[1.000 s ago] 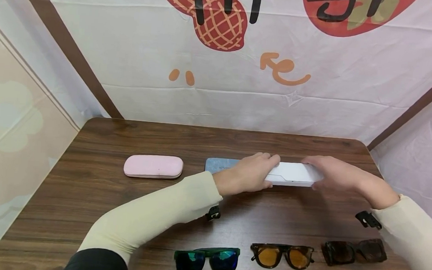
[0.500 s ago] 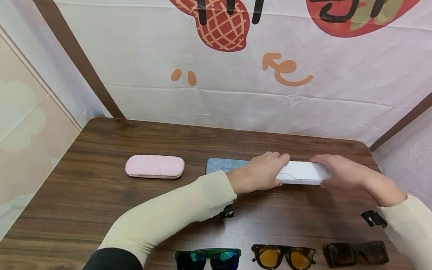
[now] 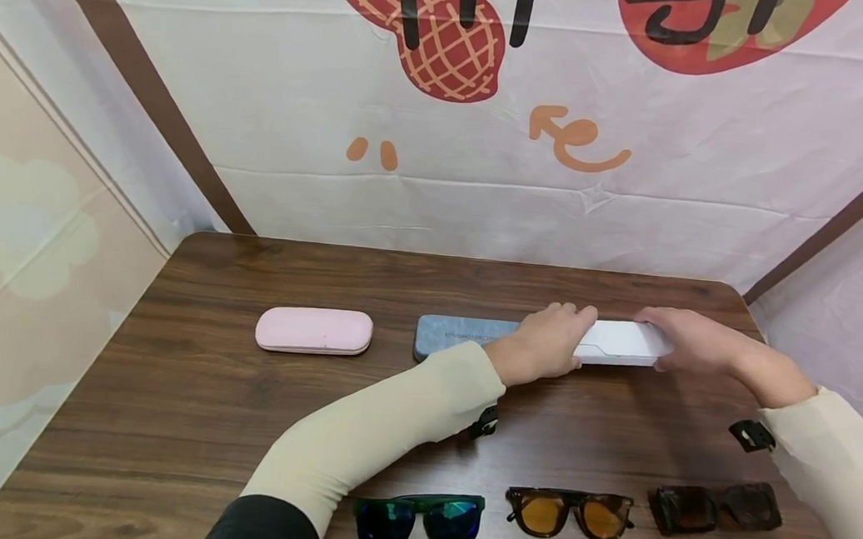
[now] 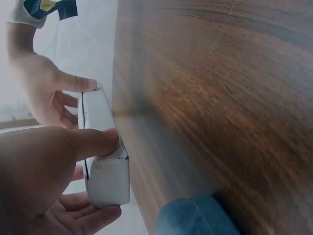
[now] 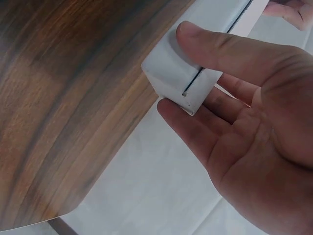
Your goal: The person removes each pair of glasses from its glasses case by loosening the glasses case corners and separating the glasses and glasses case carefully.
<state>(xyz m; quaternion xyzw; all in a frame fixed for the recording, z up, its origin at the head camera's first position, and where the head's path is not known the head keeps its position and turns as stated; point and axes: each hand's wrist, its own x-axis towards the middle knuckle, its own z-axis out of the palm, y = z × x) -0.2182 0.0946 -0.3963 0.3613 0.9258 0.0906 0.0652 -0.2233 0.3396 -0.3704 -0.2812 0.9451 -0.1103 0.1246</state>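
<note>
Both hands hold a white glasses case by its two ends, near the back of the table. My left hand grips its left end, thumb along the near side in the left wrist view, where the case's closed white end shows. At the other end my right hand pinches the case, thumb on one face and fingers on the opposite one in the right wrist view. A blue glasses case lies just left of the white one, partly covered by my left hand and sleeve.
A pink glasses case lies further left on the wooden table. Along the front are green-framed sunglasses, glasses with amber lenses and dark sunglasses. A printed cloth hangs behind the table's back edge.
Both hands have moved right with the white case, uncovering more of the blue case. The other cases and the glasses keep their places on the table.
</note>
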